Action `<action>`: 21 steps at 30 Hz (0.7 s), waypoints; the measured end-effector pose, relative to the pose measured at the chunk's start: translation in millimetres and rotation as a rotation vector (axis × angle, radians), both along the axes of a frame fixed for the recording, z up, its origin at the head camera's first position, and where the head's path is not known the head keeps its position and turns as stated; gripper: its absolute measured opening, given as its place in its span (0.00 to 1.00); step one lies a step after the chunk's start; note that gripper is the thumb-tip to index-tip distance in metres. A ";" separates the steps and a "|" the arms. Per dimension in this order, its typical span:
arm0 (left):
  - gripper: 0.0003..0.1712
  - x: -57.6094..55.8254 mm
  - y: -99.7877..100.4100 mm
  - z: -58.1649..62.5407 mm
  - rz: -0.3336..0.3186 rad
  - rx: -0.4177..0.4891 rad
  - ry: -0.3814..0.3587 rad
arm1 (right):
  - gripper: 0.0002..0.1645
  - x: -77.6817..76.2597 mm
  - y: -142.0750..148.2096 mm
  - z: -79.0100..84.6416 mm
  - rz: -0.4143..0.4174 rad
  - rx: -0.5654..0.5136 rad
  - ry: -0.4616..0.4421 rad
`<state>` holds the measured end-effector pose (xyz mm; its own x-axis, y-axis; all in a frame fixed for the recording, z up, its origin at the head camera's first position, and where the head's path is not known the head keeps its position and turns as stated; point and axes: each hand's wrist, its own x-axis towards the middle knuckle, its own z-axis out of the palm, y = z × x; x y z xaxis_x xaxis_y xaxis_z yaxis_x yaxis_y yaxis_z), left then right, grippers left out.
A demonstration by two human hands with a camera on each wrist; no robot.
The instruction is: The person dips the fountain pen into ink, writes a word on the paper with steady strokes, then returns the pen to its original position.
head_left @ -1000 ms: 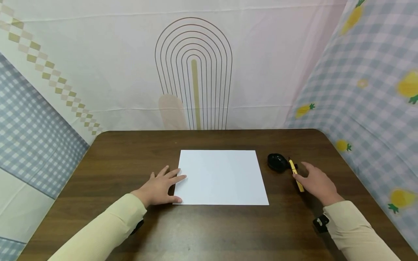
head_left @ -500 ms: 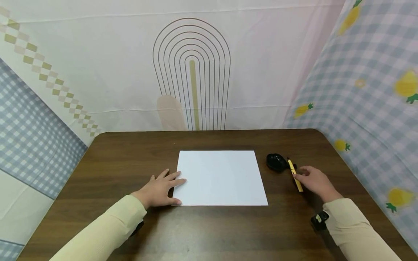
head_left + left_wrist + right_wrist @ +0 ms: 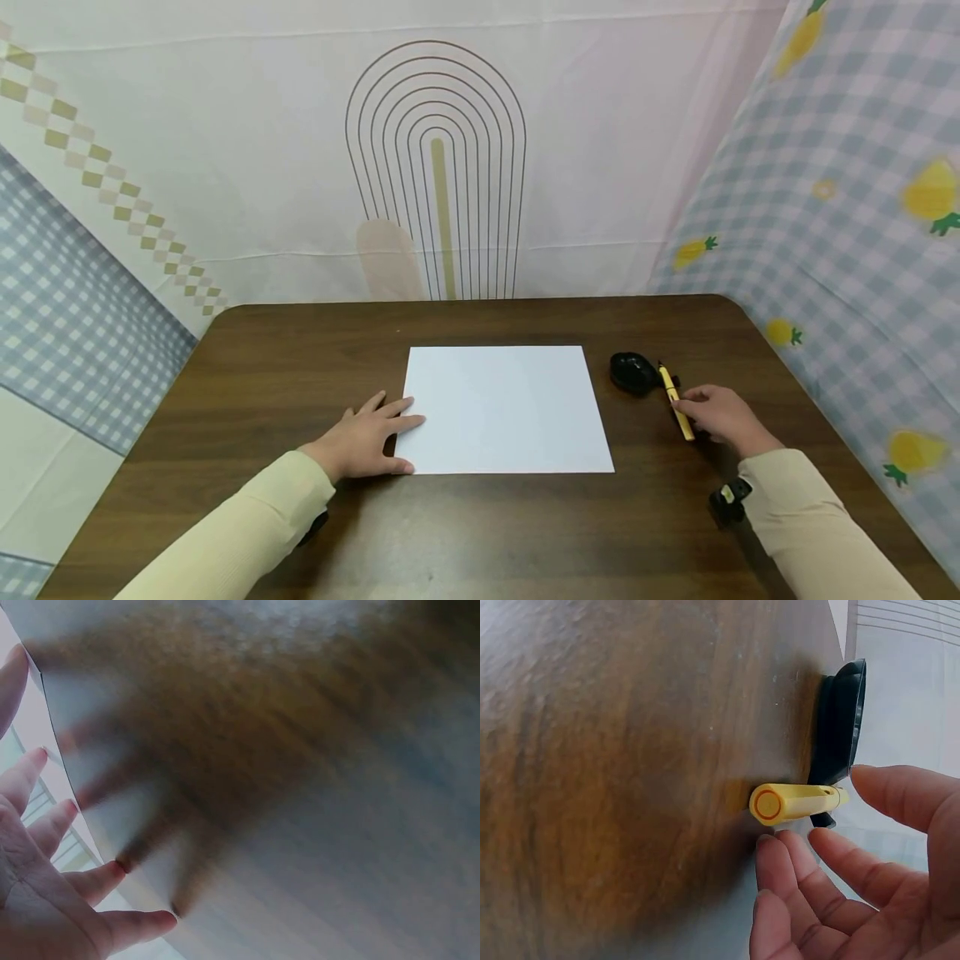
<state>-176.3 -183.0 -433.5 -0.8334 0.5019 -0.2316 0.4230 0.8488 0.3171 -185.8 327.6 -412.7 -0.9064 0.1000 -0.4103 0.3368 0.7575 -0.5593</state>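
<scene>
A white sheet of paper (image 3: pixel 504 410) lies flat on the dark wooden table. My left hand (image 3: pixel 366 435) rests with spread fingers on its left edge; the left wrist view shows those fingertips (image 3: pixel 154 922) along the sheet's border. To the right, a yellow pen (image 3: pixel 677 408) with a dark tip leans on the handle of a black, spoon-like thing with a rounded bowl (image 3: pixel 633 372). My right hand (image 3: pixel 722 417) is at the pen, thumb on one side and fingers on the other. In the right wrist view a gap shows between the pen (image 3: pixel 795 802) and the index finger (image 3: pixel 855 859).
The brown table (image 3: pixel 480 533) has rounded far corners. A white cloth with an arch print (image 3: pixel 585 167) hangs behind it. Checked cloth (image 3: pixel 817 250) with yellow fruit prints borders the right side, and blue checked cloth (image 3: pixel 82 275) the left.
My right hand's fingers have drawn in closer round the pen, and the wrist has shifted slightly left. The pen stays where it was. My left hand keeps its place on the paper.
</scene>
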 end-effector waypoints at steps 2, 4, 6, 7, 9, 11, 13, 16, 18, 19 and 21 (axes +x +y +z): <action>0.44 0.1 0.1 0.0 0.001 0.001 -0.001 | 0.35 -0.4 -0.2 0.3 -0.010 -0.022 -0.008; 0.43 0.2 0.1 0.1 0.002 0.001 -0.001 | 0.34 -0.7 -0.3 0.3 -0.028 -0.045 -0.017; 0.43 0.4 0.2 0.3 0.003 -0.001 -0.001 | 0.33 -0.8 -0.1 -0.3 -0.040 -0.070 -0.023; 0.43 0.5 0.2 0.5 0.003 -0.003 0.000 | 0.33 -0.8 -0.2 -1.0 -0.046 -0.080 -0.024; 0.43 0.6 0.2 0.9 0.005 -0.003 -0.001 | 0.32 -1.3 -0.1 -2.2 -0.050 -0.085 -0.025; 0.43 0.8 0.3 1.2 0.006 -0.003 -0.003 | 0.32 -2.0 0.2 -4.1 -0.053 -0.083 -0.026; 0.43 0.9 0.4 1.3 0.006 -0.003 -0.006 | 0.31 -2.7 0.1 -6.1 -0.055 -0.077 -0.024; 0.43 1.1 0.5 0.9 0.007 -0.003 -0.008 | 0.30 -3.1 0.0 -8.1 -0.050 -0.066 -0.021; 0.43 1.2 0.4 0.4 0.008 -0.002 -0.009 | 0.30 -3.1 -0.2 -8.9 -0.042 -0.056 -0.014; 0.43 1.3 0.4 0.2 0.008 -0.001 -0.009 | 0.29 -3.1 -0.1 -9.2 -0.040 -0.051 -0.011; 0.43 1.4 0.5 0.2 0.010 0.000 -0.009 | 0.29 -2.8 -0.5 -8.7 -0.039 -0.039 -0.011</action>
<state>-174.9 -182.5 -433.3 -0.8361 0.4938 -0.2390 0.4119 0.8528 0.3210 -188.6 327.1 -421.4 -0.8977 0.1194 -0.4242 0.3720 0.7213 -0.5842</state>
